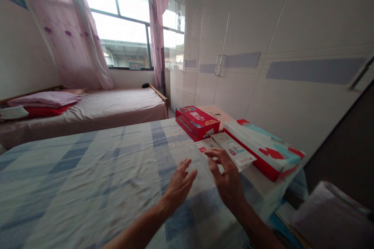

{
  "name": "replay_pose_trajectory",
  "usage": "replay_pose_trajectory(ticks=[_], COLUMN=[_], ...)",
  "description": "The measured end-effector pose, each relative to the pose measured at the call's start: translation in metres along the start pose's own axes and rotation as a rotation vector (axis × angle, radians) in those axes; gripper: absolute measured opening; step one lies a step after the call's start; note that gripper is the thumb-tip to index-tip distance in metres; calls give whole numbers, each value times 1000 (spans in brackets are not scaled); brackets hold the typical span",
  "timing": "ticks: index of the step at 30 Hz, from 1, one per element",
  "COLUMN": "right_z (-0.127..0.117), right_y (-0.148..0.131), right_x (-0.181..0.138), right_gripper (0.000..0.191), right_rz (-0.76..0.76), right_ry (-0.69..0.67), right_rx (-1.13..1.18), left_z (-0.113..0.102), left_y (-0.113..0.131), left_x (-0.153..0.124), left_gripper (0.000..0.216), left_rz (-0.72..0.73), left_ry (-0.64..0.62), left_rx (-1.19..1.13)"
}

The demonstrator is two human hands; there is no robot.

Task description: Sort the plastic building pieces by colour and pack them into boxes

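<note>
The flat white packet [233,151] lay near the bed's right edge, its long axis running away and to the left, tucked against the long red-and-white box [264,146]. The right hand [226,181] was nearer, fingers spread and empty, fingertips seemingly just touching its near end, though blur made contact uncertain. The left hand [179,186] hovered open beside it over the checked bedsheet [87,186], holding nothing. A red box [197,121] sat further back.

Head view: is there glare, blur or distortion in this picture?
Head view: the window is overexposed, white glare; both hands, left hand and right hand, look slightly motion-blurred; the wardrobe lines lean and bend toward the edges, wide-angle distortion.
</note>
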State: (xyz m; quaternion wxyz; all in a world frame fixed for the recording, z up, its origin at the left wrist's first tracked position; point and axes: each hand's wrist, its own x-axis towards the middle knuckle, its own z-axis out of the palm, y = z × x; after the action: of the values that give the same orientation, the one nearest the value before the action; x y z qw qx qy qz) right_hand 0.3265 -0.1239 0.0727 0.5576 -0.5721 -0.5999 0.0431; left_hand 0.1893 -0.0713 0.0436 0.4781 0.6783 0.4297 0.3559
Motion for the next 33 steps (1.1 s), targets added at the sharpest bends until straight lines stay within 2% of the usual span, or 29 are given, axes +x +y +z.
replay_pose_trajectory(ticks=[2, 4, 6, 9, 11, 16, 22, 33], right_z=[38, 80, 119, 165, 181, 185, 182, 181], right_y=[-16, -23, -25, -21, -16, -1, 7, 6], right_x=[11, 19, 21, 17, 11, 6, 14, 17], right_gripper=[21, 21, 21, 21, 24, 35, 42, 42], right_rz=[0, -26, -68, -111, -107, -145, -102, -26], right_ry=[-173, -292, -369, -451, -501, -641, -738, -760], right_rx=[114, 154, 150, 138, 125, 144, 211, 259], left_z=[-33, -64, -88, -109, -113, -108, -107, -108], left_y=[-10, -25, -42, -62, -68, -72, -78, -77], left_x=[4, 5, 2, -5, -8, -5, 0, 0], left_gripper=[31, 30, 28, 21, 19, 22, 24, 24], left_rz=[79, 103, 117, 110, 128, 174, 143, 182], left_ry=[-22, 35, 80, 139, 161, 203, 147, 135], left_rx=[232, 484, 638, 702, 675, 646, 771, 834])
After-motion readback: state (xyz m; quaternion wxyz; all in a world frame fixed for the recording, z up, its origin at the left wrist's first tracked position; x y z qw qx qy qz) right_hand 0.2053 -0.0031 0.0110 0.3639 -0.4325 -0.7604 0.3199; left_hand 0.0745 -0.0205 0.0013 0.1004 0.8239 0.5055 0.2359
